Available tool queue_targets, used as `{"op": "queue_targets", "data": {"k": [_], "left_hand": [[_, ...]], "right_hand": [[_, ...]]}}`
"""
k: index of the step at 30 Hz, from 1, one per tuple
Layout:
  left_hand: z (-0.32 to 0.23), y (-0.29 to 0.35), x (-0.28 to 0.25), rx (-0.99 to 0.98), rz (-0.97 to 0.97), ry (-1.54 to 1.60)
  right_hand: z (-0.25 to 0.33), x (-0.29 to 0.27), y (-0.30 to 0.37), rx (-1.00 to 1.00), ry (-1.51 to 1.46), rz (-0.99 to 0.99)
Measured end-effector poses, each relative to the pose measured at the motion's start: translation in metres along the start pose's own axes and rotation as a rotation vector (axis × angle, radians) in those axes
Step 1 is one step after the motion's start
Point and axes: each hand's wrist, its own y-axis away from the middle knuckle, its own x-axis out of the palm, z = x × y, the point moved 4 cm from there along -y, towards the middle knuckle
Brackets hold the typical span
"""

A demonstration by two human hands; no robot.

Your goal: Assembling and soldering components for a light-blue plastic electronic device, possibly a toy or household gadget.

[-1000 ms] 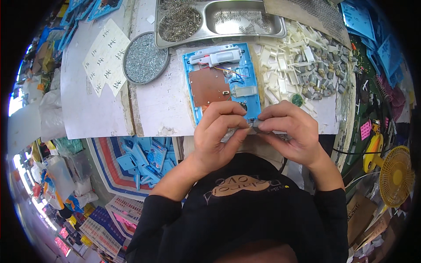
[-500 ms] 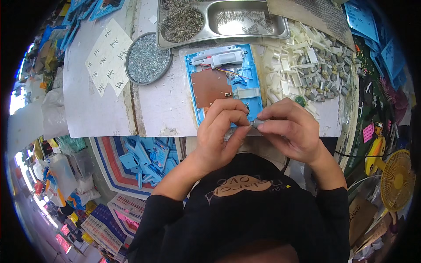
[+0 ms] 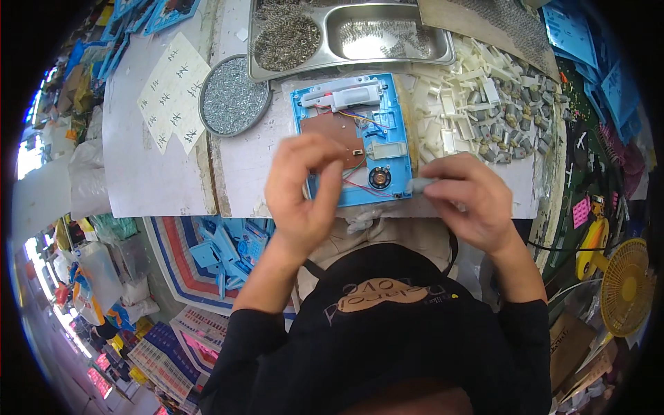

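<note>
A light-blue plastic case (image 3: 403, 131) lies open-side up before me. Inside it are a brown circuit board (image 3: 324, 135), thin coloured wires, a grey-white elongated housing (image 3: 346, 97), a pale rectangular compartment (image 3: 389, 149) and a small round speaker (image 3: 380, 178). My right hand (image 3: 474, 200) pinches a small grey cylindrical piece (image 3: 419, 185) at the case's lower right corner. Over the case's left side is my left hand (image 3: 299, 190), somewhat blurred, thumb apart from the bent fingers, with nothing visible in it. It covers the case's lower left corner.
A round dish of small metal screws (image 3: 235, 97) stands left of the case. Behind is a steel tray (image 3: 332, 67) with springs. White plastic parts (image 3: 453, 104) and grey cylindrical pieces (image 3: 512, 117) are heaped at right. Blue parts (image 3: 228, 249) fill a striped bag below the table's edge.
My left hand has moved left and slightly up, away from my right hand, uncovering the speaker and wires. My right hand has shifted slightly right, still pinching the grey piece.
</note>
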Motion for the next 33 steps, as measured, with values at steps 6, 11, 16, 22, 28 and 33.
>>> {"op": "queue_targets", "data": {"k": [6,11,16,22,28,33], "left_hand": [[0.012,-0.043,0.010,0.335,0.159,-0.446],[0.013,-0.044,0.017,0.378,0.187,-0.479],[0.033,-0.023,-0.003,0.029,-0.044,-0.050],[0.040,-0.016,-0.007,0.101,-0.117,-0.106],[0.041,-0.017,-0.008,0.117,-0.115,-0.128],[0.038,-0.019,-0.004,0.123,-0.083,-0.149]], "right_hand": [[-0.027,-0.028,0.005,0.252,0.037,-0.190],[-0.044,-0.011,-0.006,0.368,-0.049,-0.217],[-0.044,0.024,-0.046,0.156,0.197,-0.020],[-0.051,0.033,-0.056,0.115,0.313,0.060],[-0.051,0.034,-0.060,0.144,0.351,0.100],[-0.044,0.019,-0.060,0.191,0.314,0.066]]}}
